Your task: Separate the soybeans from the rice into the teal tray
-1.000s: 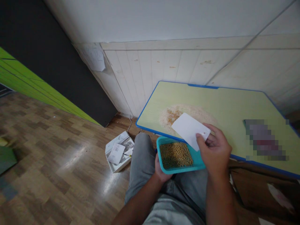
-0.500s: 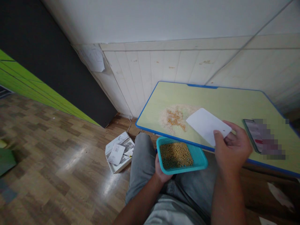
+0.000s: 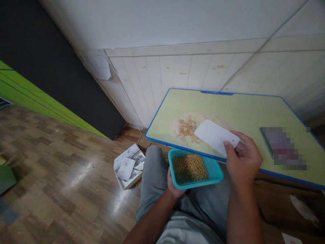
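My right hand (image 3: pixel 242 162) pinches a white plastic card (image 3: pixel 215 136) by its near corner and holds it flat over the green table (image 3: pixel 243 112), just right of a patch of rice with yellow beans (image 3: pixel 187 127) on it. My left hand (image 3: pixel 174 185) grips the underside of a teal tray (image 3: pixel 215 171) holding a heap of beans (image 3: pixel 190 167); the tray sits just below the table's blue front edge, above my lap. Only the left hand's thumb side shows.
A phone (image 3: pixel 281 146) lies on the table to the right of my right hand. An open white box (image 3: pixel 129 165) with papers sits on the wooden floor by my left knee. White panelled wall stands behind the table.
My right hand swung the card right, uncovering the beans on the rice, then came partly back left towards them. The tray and left hand stayed put.
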A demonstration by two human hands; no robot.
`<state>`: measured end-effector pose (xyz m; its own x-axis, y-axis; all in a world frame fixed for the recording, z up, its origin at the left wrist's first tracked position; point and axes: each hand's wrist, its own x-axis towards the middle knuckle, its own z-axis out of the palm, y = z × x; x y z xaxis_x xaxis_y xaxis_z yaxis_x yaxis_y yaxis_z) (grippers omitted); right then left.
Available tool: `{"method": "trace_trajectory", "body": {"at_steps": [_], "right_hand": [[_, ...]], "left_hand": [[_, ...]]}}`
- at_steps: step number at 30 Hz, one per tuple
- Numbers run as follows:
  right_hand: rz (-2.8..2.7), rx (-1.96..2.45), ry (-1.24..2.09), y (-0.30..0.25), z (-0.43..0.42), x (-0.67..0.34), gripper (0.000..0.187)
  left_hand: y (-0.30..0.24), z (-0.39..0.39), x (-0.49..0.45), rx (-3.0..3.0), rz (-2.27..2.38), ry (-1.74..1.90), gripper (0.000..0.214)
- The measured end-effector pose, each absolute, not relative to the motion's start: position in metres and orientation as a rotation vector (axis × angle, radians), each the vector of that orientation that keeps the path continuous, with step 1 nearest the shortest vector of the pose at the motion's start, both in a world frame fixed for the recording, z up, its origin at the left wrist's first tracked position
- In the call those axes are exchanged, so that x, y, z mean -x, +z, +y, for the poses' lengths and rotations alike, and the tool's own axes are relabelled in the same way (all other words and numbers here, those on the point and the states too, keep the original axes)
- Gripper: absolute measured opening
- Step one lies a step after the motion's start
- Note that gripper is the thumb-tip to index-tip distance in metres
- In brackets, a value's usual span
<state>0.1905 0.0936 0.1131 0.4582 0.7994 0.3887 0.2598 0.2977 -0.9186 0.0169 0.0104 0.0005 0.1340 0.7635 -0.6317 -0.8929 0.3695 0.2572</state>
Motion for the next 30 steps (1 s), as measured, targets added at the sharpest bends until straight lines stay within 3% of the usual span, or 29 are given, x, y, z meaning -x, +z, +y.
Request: {"method": "trace_trajectory", "body": {"at_steps": [17,30], "right_hand": [[-1.158,1.254,0.508,0.109,0.093,-0.193,0.037],[-1.125,1.257,0.488,0.112,0.091,-0.192,0.038]], "left_hand": [[-0.017,0.008,-0.014,0.157,0.791,1.232,0.037],[0.000,0.008,-0.016,0.233,0.888,1.212,0.035]]}}
